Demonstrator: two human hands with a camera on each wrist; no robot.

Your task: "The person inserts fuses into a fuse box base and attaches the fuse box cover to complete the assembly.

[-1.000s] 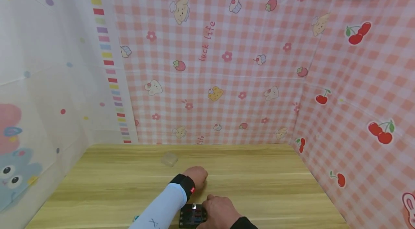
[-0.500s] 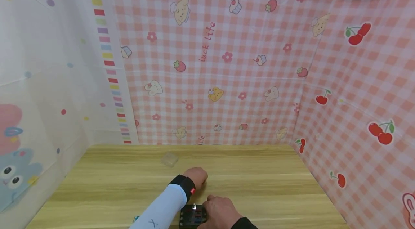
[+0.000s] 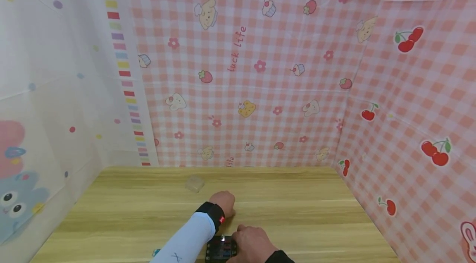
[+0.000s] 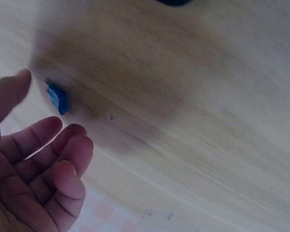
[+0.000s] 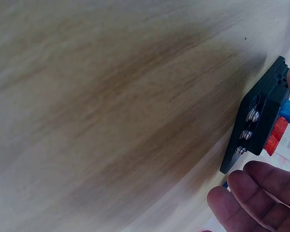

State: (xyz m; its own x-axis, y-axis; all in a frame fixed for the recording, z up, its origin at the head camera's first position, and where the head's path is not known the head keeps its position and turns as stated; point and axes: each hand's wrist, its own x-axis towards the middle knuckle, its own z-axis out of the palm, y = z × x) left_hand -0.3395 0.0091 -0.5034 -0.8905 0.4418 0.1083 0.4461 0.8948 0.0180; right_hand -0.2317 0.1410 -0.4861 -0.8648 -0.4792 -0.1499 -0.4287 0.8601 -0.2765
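Note:
A black fuse box [image 3: 223, 250] lies on the table at the lower middle of the head view; screw terminals line its side, and red fuses [image 5: 276, 136] and a blue fuse [image 5: 287, 111] stand in it. My right hand [image 3: 253, 244] grips its right side, thumb and fingers at opposite ends. Farther forward, my left hand [image 3: 224, 202] hovers low over the wood. In the left wrist view, a loose blue blade fuse [image 4: 57, 97], prongs showing, lies just beyond the left thumb and fingertips, which are loosely bent and apart from it. The head view hides this fuse behind the hand.
A clear plastic cover [image 3: 194, 183] lies farther back on the wooden table [image 3: 305, 209]. Small teal-blue pieces [image 3: 155, 251] show beside the left sleeve. Checked cloth [image 3: 282, 89] walls stand behind and to the right, white cloth [image 3: 74, 89] to the left.
My left hand has shifted very slightly to the left. The right hand and the fuse box stay where they were.

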